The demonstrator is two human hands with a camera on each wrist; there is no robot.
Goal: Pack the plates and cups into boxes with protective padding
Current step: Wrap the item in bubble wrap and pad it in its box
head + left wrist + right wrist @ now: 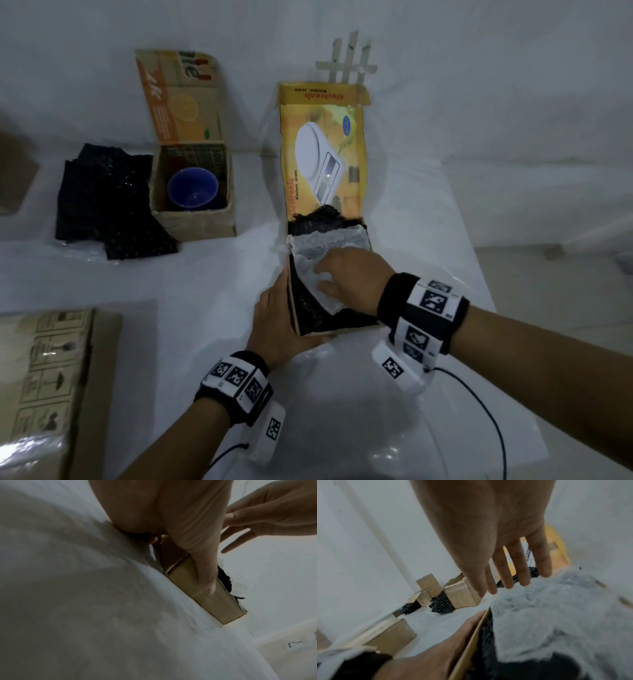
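The yellow kitchen-scale box [337,329] stands with its lid up and is lined with black bubble wrap [308,308]. A white padding sheet [329,240] lies across its inside. Whether a plate lies under the sheet cannot be seen. My right hand [346,274] rests on the sheet with straight fingers [523,572]. My left hand [274,315] lies flat against the box's left front corner, its thumb [204,572] along the box wall [214,601]. A blue cup [192,189] stands upright in a small brown carton [202,226] at the back left.
A pile of black bubble wrap [102,202] lies left of the small carton. A large cardboard box [51,370] sits at the front left. A clear plastic sheet [359,411] covers the white table near me. White slats [349,58] lean behind the yellow box.
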